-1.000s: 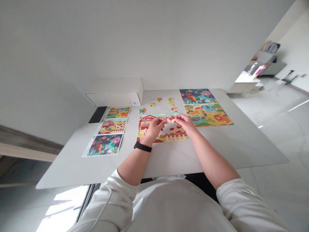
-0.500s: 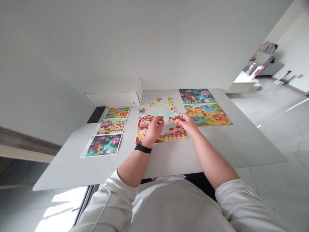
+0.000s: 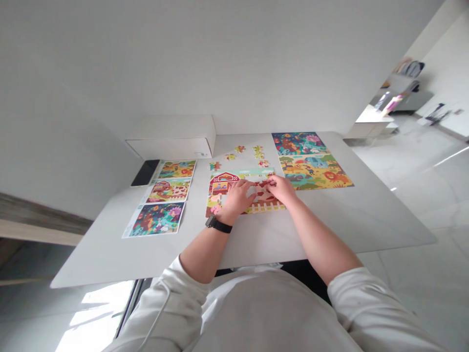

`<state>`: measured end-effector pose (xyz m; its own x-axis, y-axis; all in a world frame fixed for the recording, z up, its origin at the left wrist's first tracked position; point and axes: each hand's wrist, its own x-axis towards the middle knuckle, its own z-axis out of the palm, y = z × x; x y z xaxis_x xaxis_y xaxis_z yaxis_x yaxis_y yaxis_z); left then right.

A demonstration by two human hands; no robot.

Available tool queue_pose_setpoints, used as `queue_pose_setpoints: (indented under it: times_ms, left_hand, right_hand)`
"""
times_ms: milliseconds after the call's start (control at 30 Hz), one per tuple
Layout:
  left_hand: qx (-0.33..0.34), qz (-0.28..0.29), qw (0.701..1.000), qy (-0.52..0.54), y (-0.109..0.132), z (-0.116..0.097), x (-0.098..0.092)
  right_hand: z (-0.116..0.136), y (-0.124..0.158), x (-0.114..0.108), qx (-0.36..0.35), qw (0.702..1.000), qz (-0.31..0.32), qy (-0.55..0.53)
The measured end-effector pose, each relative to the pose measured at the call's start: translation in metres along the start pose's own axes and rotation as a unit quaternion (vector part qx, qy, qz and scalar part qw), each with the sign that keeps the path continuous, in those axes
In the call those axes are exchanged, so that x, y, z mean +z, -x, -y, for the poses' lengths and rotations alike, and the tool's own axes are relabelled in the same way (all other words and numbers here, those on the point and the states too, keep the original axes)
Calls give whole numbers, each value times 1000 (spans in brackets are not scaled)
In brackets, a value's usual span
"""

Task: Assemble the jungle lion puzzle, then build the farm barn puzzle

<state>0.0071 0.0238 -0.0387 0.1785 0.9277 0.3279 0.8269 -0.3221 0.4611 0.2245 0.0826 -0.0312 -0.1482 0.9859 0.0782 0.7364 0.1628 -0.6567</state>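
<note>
A farm jigsaw puzzle (image 3: 222,177) with a red barn, a spotted cow and a white fence lies in front of me, partly covered by my hands. My right hand (image 3: 281,189) pinches a brown-and-white puzzle piece (image 3: 261,187) at the puzzle's right half; the fingers hide part of it. Over the middle of the puzzle rests my left hand (image 3: 239,199), its fingers stretched out flat and the thumb apart, holding nothing. Loose puzzle pieces (image 3: 258,152) lie behind the puzzle, several of them in small clusters.
To the left are a printed picture sheet (image 3: 157,213) with three scenes and a black phone (image 3: 145,173). A white box (image 3: 168,147) stands at the back left. Two assembled picture puzzles (image 3: 317,171) lie at the right on the white table (image 3: 366,215).
My right hand has moved slightly left and lower with the piece, down onto the puzzle. My left hand has shifted a little right, its fingers uncurling and flattening on the puzzle.
</note>
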Motion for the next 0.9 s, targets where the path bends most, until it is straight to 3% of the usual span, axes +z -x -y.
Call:
queue_pose_setpoints:
  times_ms: [333,900]
  left_hand:
    - [9,49,998,-48,5,-5,2]
    - [16,70,997,-40,6,0,6]
  right_hand:
    - [3,3,2,-10,997,-1,74]
    - [4,3,0,-26,993,-1,118]
